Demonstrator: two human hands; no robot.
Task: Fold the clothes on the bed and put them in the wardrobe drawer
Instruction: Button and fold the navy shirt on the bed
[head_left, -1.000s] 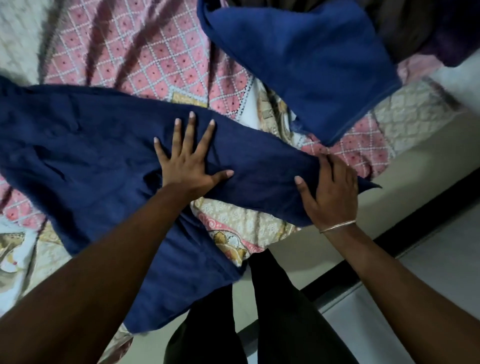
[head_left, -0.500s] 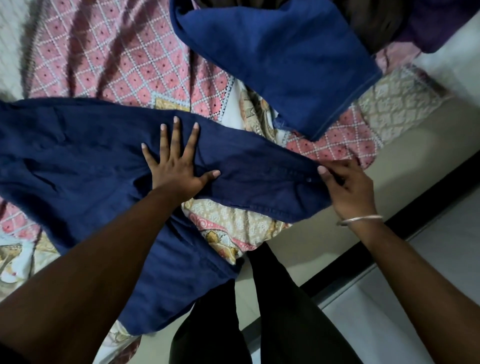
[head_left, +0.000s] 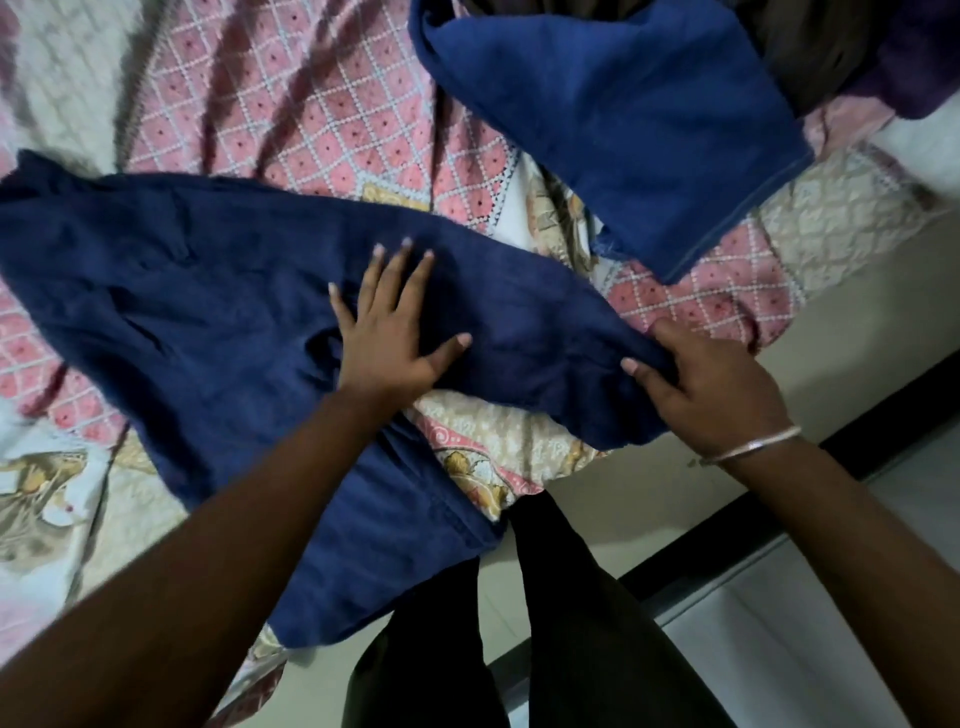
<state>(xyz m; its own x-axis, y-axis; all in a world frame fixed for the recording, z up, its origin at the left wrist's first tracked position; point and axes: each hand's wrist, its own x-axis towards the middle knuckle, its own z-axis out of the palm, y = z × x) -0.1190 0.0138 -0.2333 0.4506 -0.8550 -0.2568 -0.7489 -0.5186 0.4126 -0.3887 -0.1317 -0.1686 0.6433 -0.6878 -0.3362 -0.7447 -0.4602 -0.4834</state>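
Observation:
A dark navy garment (head_left: 208, 312) lies spread across the bed (head_left: 322, 119), which has a pink and cream patterned cover. My left hand (head_left: 389, 332) presses flat on the garment's middle, fingers straight and spread. At the garment's right end, near the bed's edge, my right hand (head_left: 711, 395) grips the cloth with thumb and curled fingers; a thin bangle sits on that wrist. A second, brighter blue garment (head_left: 623, 119) lies further back at the upper right.
Dark brown and purple clothes (head_left: 852, 47) are piled at the top right corner. The bed's cream side panel (head_left: 675, 493) runs diagonally at lower right, with a black strip and pale floor beyond it. My dark trouser legs (head_left: 571, 623) stand against the bed.
My right hand has drawn the garment's right end a little inward and tightened its hold. My left hand stays flat on the middle. The view has shifted slightly.

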